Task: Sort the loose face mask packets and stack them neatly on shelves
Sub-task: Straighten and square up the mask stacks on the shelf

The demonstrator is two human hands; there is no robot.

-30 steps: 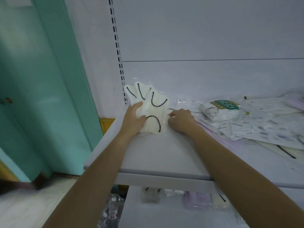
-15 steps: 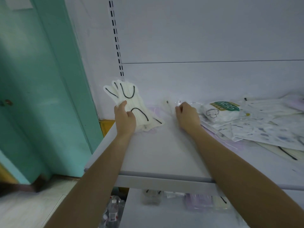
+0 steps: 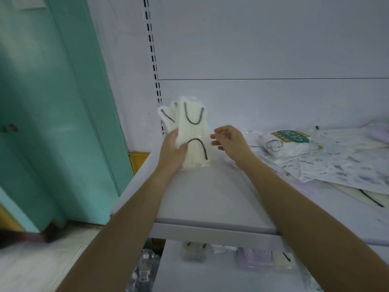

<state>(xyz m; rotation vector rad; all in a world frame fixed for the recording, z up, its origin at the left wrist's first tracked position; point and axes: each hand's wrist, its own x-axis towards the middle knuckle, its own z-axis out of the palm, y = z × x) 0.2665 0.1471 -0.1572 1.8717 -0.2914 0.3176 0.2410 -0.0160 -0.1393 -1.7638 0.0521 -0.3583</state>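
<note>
The left grip (image 3: 173, 150) is curled round the lower left side of a fanned bundle of white mask packets (image 3: 194, 125) with black ear loops. It stands the bundle upright on its bottom edge on the shelf (image 3: 210, 199), near the left rear corner. The right grip (image 3: 230, 142) hovers just beside the bundle's right edge, fingers loosely curled and holding nothing; blur hides whether they touch the wrapper. The rear packets are mostly hidden behind the front one. Bare shelf lies in front, up to its edge. To the right, an N95 packet (image 3: 286, 140) and a heap of loose packets (image 3: 347, 167) run out of frame. A teal door (image 3: 52, 123) stands to the left.
</note>
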